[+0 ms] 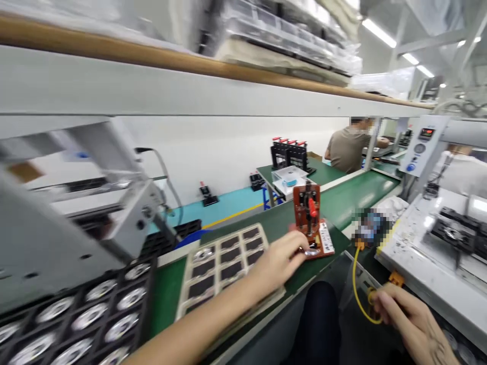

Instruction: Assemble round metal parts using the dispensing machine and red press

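Note:
My left hand [281, 257] reaches over the beige tray [219, 263], its fingers closed on a small shiny metal part [312, 252]. That part is at the base of a red-brown clamp fixture [307, 210] with a red handle; whether it touches the fixture I cannot tell. Low on the right, my right hand [403, 310] pinches a yellow cable [354, 279], which runs up to a phone-like device [370, 226], partly blurred out. One shiny metal disc [204, 253] lies in a corner pocket of the beige tray, whose other visible pockets show dark bottoms.
At the left, a black tray [146, 296] holds several shiny metal discs. A grey machine [49, 243] rises behind it. A white machine bed [418, 238] stands at the right. Overhead runs a shelf edge [182, 94]. A person [346, 147] sits beyond the green conveyor [342, 195].

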The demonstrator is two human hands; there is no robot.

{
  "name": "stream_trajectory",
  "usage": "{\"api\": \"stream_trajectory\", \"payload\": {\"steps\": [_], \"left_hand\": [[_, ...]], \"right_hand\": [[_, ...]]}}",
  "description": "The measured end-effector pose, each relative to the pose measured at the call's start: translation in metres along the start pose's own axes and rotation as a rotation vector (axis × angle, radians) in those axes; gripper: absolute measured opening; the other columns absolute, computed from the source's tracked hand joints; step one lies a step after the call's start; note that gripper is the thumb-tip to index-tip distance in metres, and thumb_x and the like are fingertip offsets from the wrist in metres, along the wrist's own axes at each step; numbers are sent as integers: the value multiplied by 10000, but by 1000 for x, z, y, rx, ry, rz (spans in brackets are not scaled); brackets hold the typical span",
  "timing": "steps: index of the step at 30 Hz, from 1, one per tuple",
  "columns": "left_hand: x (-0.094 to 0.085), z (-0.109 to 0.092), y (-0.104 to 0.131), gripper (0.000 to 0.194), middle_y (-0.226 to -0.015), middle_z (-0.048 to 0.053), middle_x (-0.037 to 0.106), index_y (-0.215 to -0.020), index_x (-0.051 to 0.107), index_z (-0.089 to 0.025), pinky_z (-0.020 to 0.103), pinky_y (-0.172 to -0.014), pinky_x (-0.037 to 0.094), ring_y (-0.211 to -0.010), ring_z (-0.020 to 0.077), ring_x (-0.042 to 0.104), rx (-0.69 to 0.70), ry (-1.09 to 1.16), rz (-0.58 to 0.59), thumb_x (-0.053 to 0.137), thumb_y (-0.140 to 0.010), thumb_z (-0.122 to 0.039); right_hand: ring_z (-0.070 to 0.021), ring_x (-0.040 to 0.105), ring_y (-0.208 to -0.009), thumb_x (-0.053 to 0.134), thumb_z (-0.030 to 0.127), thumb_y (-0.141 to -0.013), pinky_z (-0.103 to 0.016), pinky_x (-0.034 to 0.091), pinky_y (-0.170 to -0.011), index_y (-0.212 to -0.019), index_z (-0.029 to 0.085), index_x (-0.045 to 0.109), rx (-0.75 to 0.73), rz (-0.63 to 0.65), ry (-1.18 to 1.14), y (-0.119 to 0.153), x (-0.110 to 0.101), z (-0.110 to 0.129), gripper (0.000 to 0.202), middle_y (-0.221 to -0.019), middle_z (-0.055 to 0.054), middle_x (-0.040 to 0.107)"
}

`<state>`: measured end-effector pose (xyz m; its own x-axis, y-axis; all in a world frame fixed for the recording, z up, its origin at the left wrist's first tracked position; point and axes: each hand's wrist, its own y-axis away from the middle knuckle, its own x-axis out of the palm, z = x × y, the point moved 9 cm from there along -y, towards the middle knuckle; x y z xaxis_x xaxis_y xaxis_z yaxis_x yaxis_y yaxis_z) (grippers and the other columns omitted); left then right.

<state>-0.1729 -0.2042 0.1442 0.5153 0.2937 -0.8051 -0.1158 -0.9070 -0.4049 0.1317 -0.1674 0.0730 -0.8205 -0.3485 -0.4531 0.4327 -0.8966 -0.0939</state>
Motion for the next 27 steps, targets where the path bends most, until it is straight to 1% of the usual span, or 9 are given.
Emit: {"api": "stream_trajectory", "payload": {"steps": [3,5,7,14,16,18,21,23,27], "left_hand": [[25,-95,-17,213,-1091,91,775,-1122,688,-219,328,-918,618,-1032,213,757,480,81,-77,489,-1119,-145],[32,-138,-24,235,-1040,113,785,-1155,677,-204,360,-866,637,-984,237,768,730,63,-164,445,-1148,-164],[39,-162,-35,249,-997,119,792,-1177,675,-202,387,-820,648,-939,252,772,835,57,-187,429,-1157,-174],[75,-210,-68,237,-974,124,778,-1097,685,-174,409,-777,645,-878,271,752,1004,99,-126,453,-1128,-143],[91,-221,-79,209,-1016,119,773,-1147,670,-175,407,-809,647,-918,271,751,1023,138,-88,466,-1119,-140],[109,-226,-103,254,-1166,121,763,-1339,613,-202,425,-929,648,-1065,279,754,949,246,-16,541,-1096,-181],[145,-223,-166,621,-1474,157,651,-1573,451,-235,473,-1156,564,-1358,313,657,672,378,173,712,-1017,-327],[170,-222,-213,621,-1567,180,587,-1560,492,-213,496,-1224,500,-1457,338,582,534,360,283,719,-1006,-376],[209,-228,-286,520,-1466,171,685,-1391,689,-201,499,-1181,525,-1380,360,649,494,285,429,819,-923,-388]], "right_hand": [[-219,713,-793,742,599,-949,-330,624,-728,-1246,263,786,-85,-28,-179,-19,-6,44,451,-979,-55,778],[-189,677,-756,834,547,-893,-314,597,-700,-1333,242,742,-115,-14,-237,-25,-11,56,544,-932,-30,749],[-169,622,-700,860,508,-882,-301,550,-650,-1276,229,756,-124,-35,-233,-25,-23,57,494,-832,3,690],[-163,563,-673,864,398,-870,-301,486,-638,-1179,221,770,-90,-196,-129,-6,-83,35,369,-768,32,621],[-165,553,-660,846,377,-872,-296,469,-617,-1155,222,774,-73,-240,-54,-1,-104,29,330,-747,34,607],[-170,550,-651,828,365,-865,-298,463,-611,-1134,215,773,-62,-316,47,5,-132,24,313,-732,33,593],[-177,538,-638,798,381,-849,-308,463,-609,-1105,202,763,-56,-477,172,15,-183,20,315,-713,32,576],[-186,537,-635,781,407,-855,-317,468,-606,-1078,204,758,-44,-588,247,25,-215,21,303,-714,24,582],[-208,577,-675,772,447,-903,-343,504,-654,-1130,221,756,-46,-717,394,52,-248,30,321,-756,5,621]]}}
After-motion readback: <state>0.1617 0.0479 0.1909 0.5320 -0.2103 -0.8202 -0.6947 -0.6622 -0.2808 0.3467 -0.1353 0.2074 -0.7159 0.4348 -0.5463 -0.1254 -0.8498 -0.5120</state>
